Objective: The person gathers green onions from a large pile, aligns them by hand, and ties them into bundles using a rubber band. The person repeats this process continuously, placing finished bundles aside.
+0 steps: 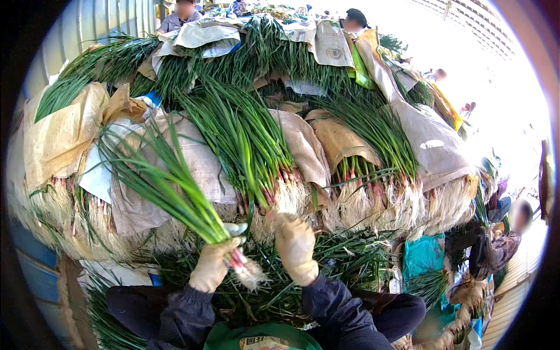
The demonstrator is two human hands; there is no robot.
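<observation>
In a pale work glove, my left hand point(211, 265) grips a bunch of green garlic point(192, 197) around its lower stems. The long leaves slant up to the left, while reddish stem bases and white roots stick out below the fist. My right hand point(296, 250), gloved too and slightly blurred, is at the front of a pile of green garlic plants point(249, 140). Its fingertips close on the base of one stalk point(253, 183) there; the fingers are partly hidden by the back of the hand. The pile's roots point(291, 192) hang towards me.
Woven sacks point(302, 135) and a brown sack point(343, 140) cover parts of the long stack. Loose green leaves point(345, 262) litter the space between my legs. At the right sits another person point(503, 249) near a teal sack point(422, 256). More people are behind the stack. Corrugated wall stands left.
</observation>
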